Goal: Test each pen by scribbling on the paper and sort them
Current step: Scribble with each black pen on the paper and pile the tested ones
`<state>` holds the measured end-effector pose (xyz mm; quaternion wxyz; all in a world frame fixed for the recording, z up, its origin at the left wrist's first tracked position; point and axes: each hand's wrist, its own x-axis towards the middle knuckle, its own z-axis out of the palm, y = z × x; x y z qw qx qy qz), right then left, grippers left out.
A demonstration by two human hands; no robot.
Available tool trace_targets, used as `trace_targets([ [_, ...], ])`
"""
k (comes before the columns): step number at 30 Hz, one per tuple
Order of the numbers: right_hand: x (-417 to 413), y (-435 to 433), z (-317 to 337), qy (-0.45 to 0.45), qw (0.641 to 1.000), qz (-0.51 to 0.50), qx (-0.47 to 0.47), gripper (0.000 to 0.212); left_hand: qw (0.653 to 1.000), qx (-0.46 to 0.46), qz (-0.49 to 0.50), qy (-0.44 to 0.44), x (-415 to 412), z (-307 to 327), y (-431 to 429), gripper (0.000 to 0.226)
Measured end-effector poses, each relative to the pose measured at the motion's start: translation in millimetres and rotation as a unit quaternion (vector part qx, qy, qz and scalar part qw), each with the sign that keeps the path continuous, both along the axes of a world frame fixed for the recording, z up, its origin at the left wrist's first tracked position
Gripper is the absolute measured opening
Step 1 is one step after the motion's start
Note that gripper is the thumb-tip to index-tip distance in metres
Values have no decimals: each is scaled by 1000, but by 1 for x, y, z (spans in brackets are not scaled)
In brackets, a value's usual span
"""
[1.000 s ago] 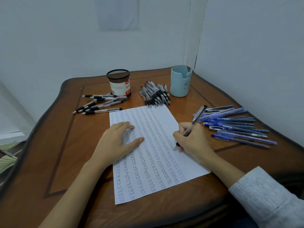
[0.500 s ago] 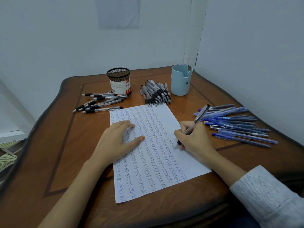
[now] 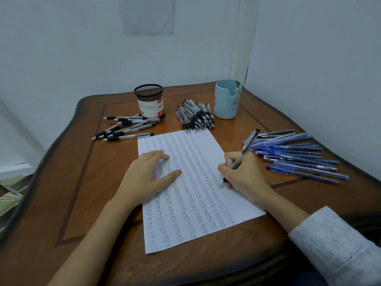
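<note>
pen (image 3: 242,155) | tip down-left on paper (image 3: 198,203) | cap end up-right

Bare table (image 3: 68,182) lies open left of the paper (image 3: 191,213), from the near edge up to the black pens (image 3: 127,129) at far left. Far centre is crowded: mesh cup (image 3: 149,102), a pen bundle (image 3: 195,116) at the paper's far edge, and blue cup (image 3: 226,100), with narrow gaps between. Blue pens (image 3: 294,153) fill the right side nearly to the table's edge. Left hand (image 3: 148,176) and right hand (image 3: 245,174) with its pen (image 3: 246,147) block the paper's middle; its near part is open.
</note>
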<state>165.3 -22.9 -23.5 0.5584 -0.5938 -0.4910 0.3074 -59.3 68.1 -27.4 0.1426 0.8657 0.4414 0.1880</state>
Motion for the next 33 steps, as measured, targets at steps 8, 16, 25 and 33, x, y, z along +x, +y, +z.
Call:
trace_targets([
  [8,1,3,-3,-1,1000,-2,1,38,1000,-7,2,2,0,0,0,86],
  [16,1,2,-5,-12,1000,-11,6,40,1000,-5,2,6,0,0,0,84],
  [25,4,-1,14,154,985,9,-70,35,1000,-1,1,5,-1,-1,1,86],
  [33,7,-1,14,135,989,21,-62,35,1000,2,3,5,0,1,0,68],
])
